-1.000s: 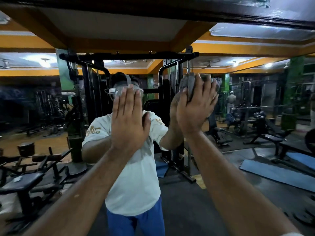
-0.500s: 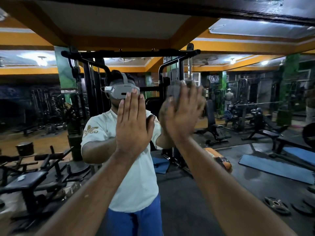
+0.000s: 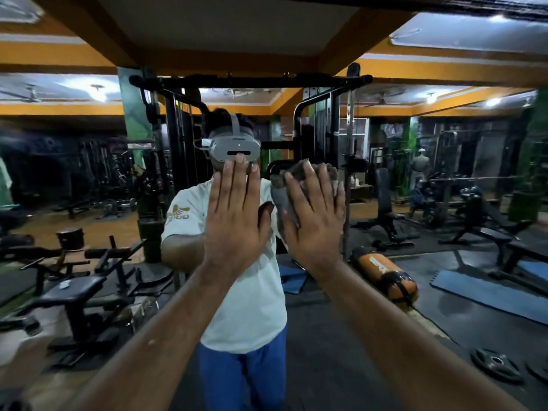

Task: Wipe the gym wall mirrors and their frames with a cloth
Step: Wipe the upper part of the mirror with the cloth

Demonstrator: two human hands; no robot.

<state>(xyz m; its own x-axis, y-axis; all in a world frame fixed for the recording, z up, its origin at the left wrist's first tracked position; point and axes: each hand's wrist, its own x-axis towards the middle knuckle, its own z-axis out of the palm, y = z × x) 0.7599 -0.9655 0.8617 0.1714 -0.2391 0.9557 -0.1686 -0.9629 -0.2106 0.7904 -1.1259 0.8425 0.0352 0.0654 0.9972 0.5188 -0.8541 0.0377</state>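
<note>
Head view faces the wall mirror [image 3: 444, 307], which fills nearly the whole field. Both arms are raised to it. Left hand [image 3: 237, 221]: flat, fingers straight and together, palm toward the glass, nothing in its grip. Right hand [image 3: 314, 223]: fingers spread, palm pressing a grey cloth [image 3: 280, 191] against the mirror; cloth is bunched and shows above and to the left of the fingertips. The grip is a flat press, not a closed fist. The two hands sit side by side, thumbs nearly touching. Cloth lies just right of the left hand, near the middle of the mirror. Reflected in the glass: the person wearing a headset [image 3: 234, 146], an orange punching bag [image 3: 385, 277] on the floor below the right hand, and blue floor mats [image 3: 486, 295] further right.
</note>
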